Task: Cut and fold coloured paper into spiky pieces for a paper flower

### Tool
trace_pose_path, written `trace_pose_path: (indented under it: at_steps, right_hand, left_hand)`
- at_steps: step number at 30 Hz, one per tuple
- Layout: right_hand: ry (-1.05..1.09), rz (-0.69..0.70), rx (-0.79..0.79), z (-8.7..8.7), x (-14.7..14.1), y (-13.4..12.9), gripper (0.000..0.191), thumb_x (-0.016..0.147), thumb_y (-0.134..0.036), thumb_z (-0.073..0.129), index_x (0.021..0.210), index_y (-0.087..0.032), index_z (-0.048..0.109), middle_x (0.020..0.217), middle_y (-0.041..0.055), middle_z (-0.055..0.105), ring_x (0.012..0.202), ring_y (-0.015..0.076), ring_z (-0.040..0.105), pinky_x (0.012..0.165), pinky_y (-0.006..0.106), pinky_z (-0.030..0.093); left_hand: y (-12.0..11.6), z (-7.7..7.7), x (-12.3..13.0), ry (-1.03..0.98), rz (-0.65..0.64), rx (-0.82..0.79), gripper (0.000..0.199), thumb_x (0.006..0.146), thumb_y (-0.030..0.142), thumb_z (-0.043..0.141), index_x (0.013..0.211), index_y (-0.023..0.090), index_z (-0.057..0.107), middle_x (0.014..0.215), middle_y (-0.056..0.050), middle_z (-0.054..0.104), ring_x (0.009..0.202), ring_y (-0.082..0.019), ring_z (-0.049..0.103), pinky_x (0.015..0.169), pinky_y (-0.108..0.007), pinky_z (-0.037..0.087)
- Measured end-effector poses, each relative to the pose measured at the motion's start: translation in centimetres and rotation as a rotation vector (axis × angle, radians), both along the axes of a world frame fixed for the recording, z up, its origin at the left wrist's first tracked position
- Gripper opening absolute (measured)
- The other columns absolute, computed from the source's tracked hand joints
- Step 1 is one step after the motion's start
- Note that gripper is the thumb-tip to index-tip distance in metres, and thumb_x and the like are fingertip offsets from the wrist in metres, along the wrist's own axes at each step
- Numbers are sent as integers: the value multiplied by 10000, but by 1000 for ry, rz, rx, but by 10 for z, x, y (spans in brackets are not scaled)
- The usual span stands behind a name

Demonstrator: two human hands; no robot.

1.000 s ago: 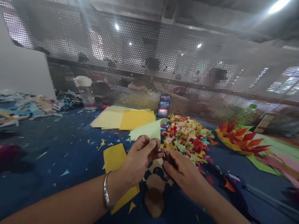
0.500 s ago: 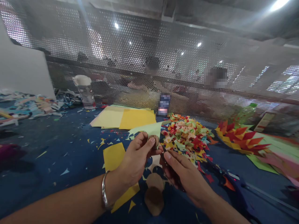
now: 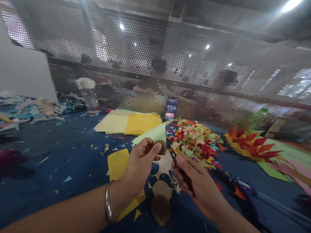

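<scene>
My left hand [image 3: 142,163], wearing a silver bangle, pinches a pale green paper sheet [image 3: 156,133] together with a brown rounded piece [image 3: 162,147] under the thumb. To its right, my right hand [image 3: 193,178] is closed around dark scissors [image 3: 178,164]. Their tips point up toward the paper's lower edge, with a small gap between. Below the hands lie a tan rounded piece [image 3: 161,189] and a dark brown one [image 3: 160,209]. Yellow paper [image 3: 119,163] lies partly beneath my left wrist.
A mound of coloured paper scraps [image 3: 194,136] sits beyond my right hand. Stacked sheets [image 3: 143,124], a phone [image 3: 170,108] and a lidded cup [image 3: 88,95] stand along the mesh partition [image 3: 116,64]. At right are a red-orange paper flower [image 3: 250,144] and a glue gun [image 3: 243,191].
My right hand and the scissors have moved slightly right, away from the paper. The green sheet has turned so that its upper right corner points higher. My left hand has barely moved.
</scene>
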State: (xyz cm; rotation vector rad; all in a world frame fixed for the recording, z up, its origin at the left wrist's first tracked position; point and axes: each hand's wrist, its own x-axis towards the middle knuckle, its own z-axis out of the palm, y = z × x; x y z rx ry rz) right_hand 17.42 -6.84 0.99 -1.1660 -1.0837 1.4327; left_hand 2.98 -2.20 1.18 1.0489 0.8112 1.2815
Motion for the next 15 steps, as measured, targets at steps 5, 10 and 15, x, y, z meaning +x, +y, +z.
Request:
trace_pose_path:
  at_steps: [5,10,15]
  right_hand:
    - [6,-39,39,2,2,4,314,830,-459,571,714,-184,473,542,-69,351,447,51,240,367,173,159]
    - [9,-25,56,2,3,4,295,844,-447,558,731,-193,459,527,-81,307,445,58,205,370,183,134]
    - [10,-12,41,2,5,5,297,839,-436,569,718,-194,446,522,-85,289,444,57,194,378,187,124]
  left_hand:
    - [-5,-1,3,-3,-81,-28,192,779,281,621,702,179,478,722,12,598,679,-101,531,623,-213,391]
    - [-10,-5,6,-36,-139,-23,207,764,273,639,660,176,488,672,18,563,635,-97,496,608,-218,389]
    - [-10,-7,7,-39,-139,-40,190,741,281,662,673,179,518,681,9,573,643,-107,507,620,-230,397]
